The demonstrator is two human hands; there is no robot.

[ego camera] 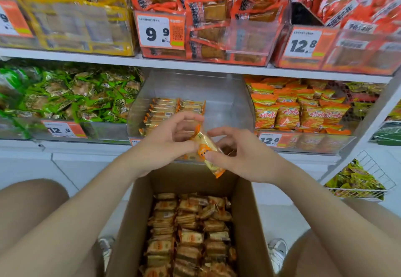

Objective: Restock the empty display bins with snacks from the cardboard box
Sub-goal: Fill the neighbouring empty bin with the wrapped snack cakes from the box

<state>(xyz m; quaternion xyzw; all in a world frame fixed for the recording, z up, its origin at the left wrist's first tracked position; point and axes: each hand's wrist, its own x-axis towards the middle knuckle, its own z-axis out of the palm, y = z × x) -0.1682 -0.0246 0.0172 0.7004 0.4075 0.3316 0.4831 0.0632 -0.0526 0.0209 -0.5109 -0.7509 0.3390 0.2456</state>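
- One snack pack (205, 148) is held up in both hands. It is over the far end of the cardboard box (130, 222) and just in front of the clear bin (230, 103).
- The left hand (169, 144) curls its fingers round the far end of the pack. The right hand (240, 157) pinches the near end with its thumb.
- The pack is long and tilted. One orange tip points far, toward the bin. The other tip points near and right, down at the box.
- The bin sits straight ahead, farther away than both hands.
- Neat rows of packs (167, 109) fill the bin's left side. Its right side is bare.
- The right hand is nearer that bare side, so it looks best placed to set the pack there.
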